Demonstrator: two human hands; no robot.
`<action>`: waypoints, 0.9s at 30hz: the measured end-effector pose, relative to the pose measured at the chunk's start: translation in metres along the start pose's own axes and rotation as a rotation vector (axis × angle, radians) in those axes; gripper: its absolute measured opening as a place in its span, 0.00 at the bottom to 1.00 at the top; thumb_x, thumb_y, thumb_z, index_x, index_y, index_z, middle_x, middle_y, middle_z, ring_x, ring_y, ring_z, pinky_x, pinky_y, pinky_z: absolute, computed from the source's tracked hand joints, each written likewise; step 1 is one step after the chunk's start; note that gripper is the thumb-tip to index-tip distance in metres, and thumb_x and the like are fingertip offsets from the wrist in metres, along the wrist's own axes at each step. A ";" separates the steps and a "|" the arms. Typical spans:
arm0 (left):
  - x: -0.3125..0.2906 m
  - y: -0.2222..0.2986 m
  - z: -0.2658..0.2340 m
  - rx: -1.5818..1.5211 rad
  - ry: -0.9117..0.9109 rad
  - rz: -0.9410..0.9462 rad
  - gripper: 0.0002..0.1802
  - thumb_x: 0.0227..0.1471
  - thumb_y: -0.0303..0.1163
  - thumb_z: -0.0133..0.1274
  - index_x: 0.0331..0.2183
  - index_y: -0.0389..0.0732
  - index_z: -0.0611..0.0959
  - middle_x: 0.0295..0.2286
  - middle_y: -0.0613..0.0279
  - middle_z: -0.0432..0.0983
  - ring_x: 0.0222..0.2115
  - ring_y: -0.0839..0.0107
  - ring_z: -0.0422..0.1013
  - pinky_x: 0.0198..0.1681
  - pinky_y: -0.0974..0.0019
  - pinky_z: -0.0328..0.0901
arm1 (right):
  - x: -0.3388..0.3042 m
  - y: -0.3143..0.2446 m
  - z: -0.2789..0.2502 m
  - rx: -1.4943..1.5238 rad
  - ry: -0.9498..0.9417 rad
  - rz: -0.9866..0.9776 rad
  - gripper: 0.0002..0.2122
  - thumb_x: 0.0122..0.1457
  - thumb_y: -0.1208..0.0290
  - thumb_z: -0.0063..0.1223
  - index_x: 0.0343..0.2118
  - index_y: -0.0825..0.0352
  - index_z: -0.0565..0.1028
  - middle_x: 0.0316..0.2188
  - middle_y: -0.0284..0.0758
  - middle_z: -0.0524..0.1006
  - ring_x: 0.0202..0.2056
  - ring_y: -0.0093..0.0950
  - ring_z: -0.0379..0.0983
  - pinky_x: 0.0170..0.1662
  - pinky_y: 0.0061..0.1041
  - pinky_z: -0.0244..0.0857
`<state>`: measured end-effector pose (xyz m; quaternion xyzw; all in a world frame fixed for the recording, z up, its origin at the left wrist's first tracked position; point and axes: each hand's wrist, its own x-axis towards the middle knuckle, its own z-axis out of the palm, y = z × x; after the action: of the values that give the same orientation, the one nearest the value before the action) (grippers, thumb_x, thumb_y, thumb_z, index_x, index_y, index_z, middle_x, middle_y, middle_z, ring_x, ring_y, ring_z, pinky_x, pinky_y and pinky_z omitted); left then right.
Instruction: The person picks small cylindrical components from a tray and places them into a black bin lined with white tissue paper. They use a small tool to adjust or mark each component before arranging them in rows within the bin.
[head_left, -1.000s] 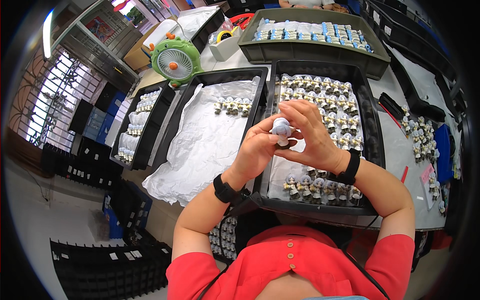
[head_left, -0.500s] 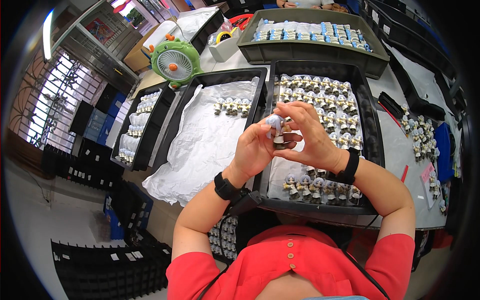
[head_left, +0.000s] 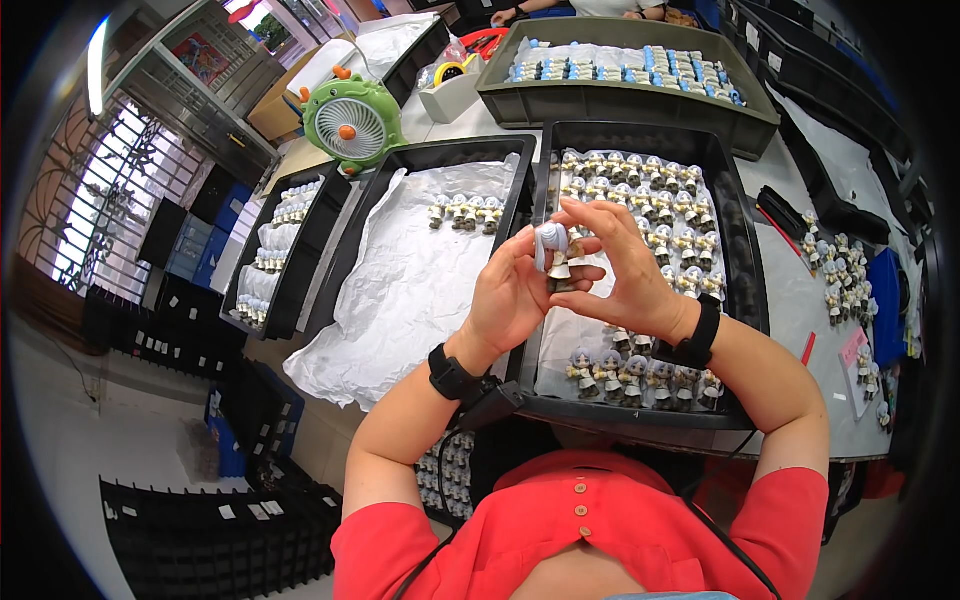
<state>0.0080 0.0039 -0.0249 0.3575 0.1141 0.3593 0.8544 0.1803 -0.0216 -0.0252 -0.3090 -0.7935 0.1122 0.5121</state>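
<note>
A small figurine with pale lilac hair and a white outfit (head_left: pixel 553 250) is held up between my two hands, above the gap where two black trays meet. My left hand (head_left: pixel 503 298) pinches it from the left at the hair side, palm turned up. My right hand (head_left: pixel 638 280) grips it from the right, with the thumb near its base and the fingers around its upper part. Below lies a black tray (head_left: pixel 752 290) with rows of similar figurines (head_left: pixel 633 375). The paper-lined tray (head_left: pixel 400 290) on the left bears a short row of figurines (head_left: pixel 466 213).
A narrow black tray of figurines (head_left: pixel 300 290) stands far left, near a green fan (head_left: pixel 352 122). At the back is an olive crate (head_left: pixel 625 110) of blue-and-white figurines. Loose figurines (head_left: pixel 845 270) crowd the right side. Another person's arm (head_left: pixel 512 15) shows at the far edge.
The figurine has turned between my fingers, so more of its hair faces me. My fingers have shifted slightly on it. Across the table, another person's hand has come into view.
</note>
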 end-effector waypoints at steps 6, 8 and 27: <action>0.001 -0.001 -0.002 0.065 0.030 0.045 0.26 0.59 0.42 0.29 0.53 0.38 0.63 0.43 0.51 0.70 0.39 0.56 0.71 0.42 0.60 0.67 | -0.003 0.007 0.003 -0.016 -0.003 0.001 0.39 0.35 0.70 0.68 0.55 0.62 0.61 0.49 0.33 0.66 0.49 0.36 0.60 0.49 0.31 0.62; 0.001 -0.002 -0.004 0.067 0.031 0.050 0.25 0.59 0.42 0.29 0.52 0.37 0.63 0.43 0.51 0.70 0.39 0.55 0.71 0.42 0.58 0.67 | -0.003 0.006 0.002 -0.023 -0.006 0.004 0.39 0.35 0.70 0.68 0.55 0.62 0.61 0.49 0.34 0.67 0.49 0.37 0.60 0.50 0.32 0.60; 0.002 -0.004 -0.004 0.073 0.040 0.029 0.26 0.61 0.46 0.28 0.50 0.36 0.65 0.42 0.52 0.70 0.38 0.57 0.72 0.40 0.60 0.69 | -0.002 0.006 0.002 -0.084 0.010 -0.036 0.37 0.35 0.68 0.68 0.53 0.62 0.63 0.45 0.35 0.69 0.47 0.37 0.61 0.51 0.34 0.58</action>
<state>0.0092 0.0056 -0.0303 0.3829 0.1390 0.3741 0.8331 0.1813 -0.0177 -0.0305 -0.3165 -0.8004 0.0678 0.5045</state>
